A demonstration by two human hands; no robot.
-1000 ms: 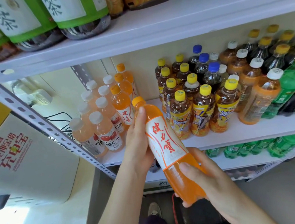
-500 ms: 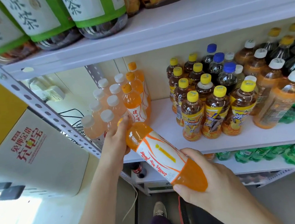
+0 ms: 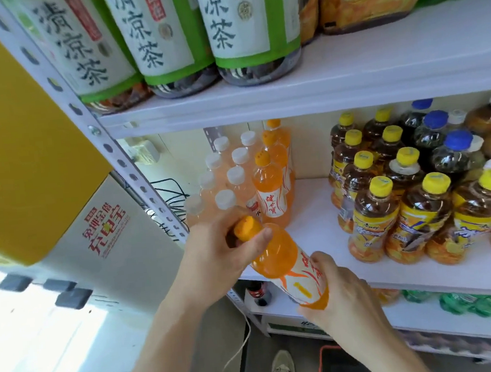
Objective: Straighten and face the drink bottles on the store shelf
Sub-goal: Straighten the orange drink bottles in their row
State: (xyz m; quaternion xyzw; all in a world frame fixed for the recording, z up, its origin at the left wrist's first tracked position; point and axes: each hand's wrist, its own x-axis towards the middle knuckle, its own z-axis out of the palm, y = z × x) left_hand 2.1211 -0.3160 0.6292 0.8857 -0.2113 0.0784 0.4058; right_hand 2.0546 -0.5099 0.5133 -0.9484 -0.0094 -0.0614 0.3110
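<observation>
Bottle [image 3: 276, 254] (tilted) in left hand [image 3: 214, 253], right hand [image 3: 341, 298]

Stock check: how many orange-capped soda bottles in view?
4. Held bottle in left hand and right hand; on the shelf, one file: front bottle, middle bottle, back bottle. Others may be hidden.

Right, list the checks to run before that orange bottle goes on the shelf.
1. Cap end of the held orange bottle gripped by the left hand: ok.
2. Base held by the right hand: ok.
3. Bottle upright: not ok, it lies tilted, cap toward the left.
4. Label facing forward: cannot tell, the right hand covers part.
5. Bare shelf beside the standing orange row: ok.
</observation>
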